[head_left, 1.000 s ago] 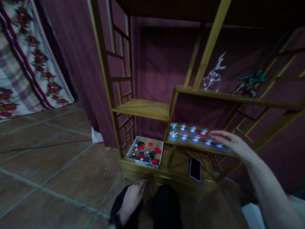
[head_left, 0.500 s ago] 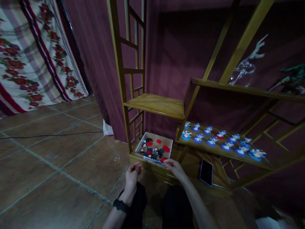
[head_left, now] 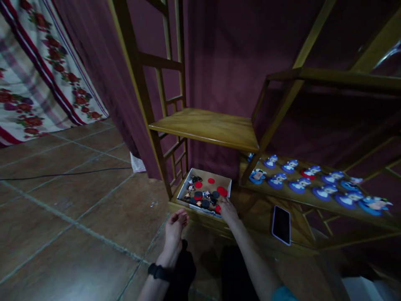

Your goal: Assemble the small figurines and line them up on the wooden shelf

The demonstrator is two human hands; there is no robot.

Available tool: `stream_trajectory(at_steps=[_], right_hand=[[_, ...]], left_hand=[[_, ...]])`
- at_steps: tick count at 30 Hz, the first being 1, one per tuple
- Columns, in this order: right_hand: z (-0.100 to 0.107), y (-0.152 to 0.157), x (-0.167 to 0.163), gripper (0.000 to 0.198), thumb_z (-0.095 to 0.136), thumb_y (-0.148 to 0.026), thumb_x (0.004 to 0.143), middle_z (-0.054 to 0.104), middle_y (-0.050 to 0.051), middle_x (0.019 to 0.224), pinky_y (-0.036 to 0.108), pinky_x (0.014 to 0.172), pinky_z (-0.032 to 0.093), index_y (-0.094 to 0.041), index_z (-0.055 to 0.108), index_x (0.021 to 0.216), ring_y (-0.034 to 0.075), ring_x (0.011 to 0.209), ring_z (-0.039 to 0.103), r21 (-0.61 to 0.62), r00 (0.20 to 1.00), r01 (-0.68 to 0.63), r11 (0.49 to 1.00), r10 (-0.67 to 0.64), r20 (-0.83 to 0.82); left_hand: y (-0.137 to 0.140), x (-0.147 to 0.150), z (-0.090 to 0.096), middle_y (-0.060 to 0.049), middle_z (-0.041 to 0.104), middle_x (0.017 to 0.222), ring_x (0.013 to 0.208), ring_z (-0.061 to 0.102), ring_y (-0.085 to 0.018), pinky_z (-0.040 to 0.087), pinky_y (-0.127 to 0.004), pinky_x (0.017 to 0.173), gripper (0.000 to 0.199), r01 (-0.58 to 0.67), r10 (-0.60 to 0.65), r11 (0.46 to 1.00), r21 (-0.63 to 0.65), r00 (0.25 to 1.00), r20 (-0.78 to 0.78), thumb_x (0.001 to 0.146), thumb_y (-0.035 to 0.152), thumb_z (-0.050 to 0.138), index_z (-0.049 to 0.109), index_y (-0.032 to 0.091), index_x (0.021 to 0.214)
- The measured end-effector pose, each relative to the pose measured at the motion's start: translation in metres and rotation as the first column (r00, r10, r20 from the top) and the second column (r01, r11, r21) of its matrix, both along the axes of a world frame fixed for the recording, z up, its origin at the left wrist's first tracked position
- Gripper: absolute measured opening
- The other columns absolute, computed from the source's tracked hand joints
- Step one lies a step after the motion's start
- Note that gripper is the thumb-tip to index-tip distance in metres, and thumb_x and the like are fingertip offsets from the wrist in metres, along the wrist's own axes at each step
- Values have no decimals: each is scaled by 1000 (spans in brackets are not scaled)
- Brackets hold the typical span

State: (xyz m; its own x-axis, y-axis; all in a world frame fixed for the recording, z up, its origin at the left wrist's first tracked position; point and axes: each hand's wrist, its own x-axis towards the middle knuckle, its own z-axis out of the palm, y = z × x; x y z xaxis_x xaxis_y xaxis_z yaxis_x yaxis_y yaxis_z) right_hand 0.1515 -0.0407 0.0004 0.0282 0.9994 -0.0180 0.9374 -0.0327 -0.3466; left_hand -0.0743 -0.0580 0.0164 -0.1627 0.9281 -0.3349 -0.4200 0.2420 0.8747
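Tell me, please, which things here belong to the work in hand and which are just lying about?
In hand:
right hand reaching into the cardboard box
small figures and red discs in the box
blue-based figures in rows on the low shelf
left hand by the knee

Lying about:
phone
cable on the floor
floral cloth

A box point(head_left: 206, 192) sits on the bottom shelf point(head_left: 250, 217), left of a phone point(head_left: 281, 224). Rows of figures point(head_left: 313, 184) lie on the shelf above, to the right. The right hand point(head_left: 228, 208) touches the box's front right corner; the left hand point(head_left: 175, 223) lies before it.
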Motion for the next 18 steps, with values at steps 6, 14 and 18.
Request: stream_trajectory(at_steps=[6,14,18], right_hand=[[-1,1,3,17,50,-11,73,62,6,97,28,84,37,-21,61,82,19,98,53,-27,993,86,996,-88,-77],[21,-25,-32,11,47,-20,77,60,0,82,28,73,42,-25,55,80,17,81,56,207,876,110,972,3,-481],[28,-43,-52,21,45,-10,71,58,2,91,33,82,42,-26,56,80,20,92,53,309,864,-22,951,174,-473]], left_hand=[[1,18,5,-6,65,77,62,60,-12,45,-21,54,34,101,-101,995,-6,994,30,57,23,71,62,12,87],[-2,54,3,-9,66,72,66,64,-15,52,-29,65,19,355,-288,913,-202,910,300,73,27,61,57,12,85],[1,60,-1,-4,63,66,56,61,-11,51,-25,62,10,349,-269,915,-200,900,343,73,14,59,56,13,82]])
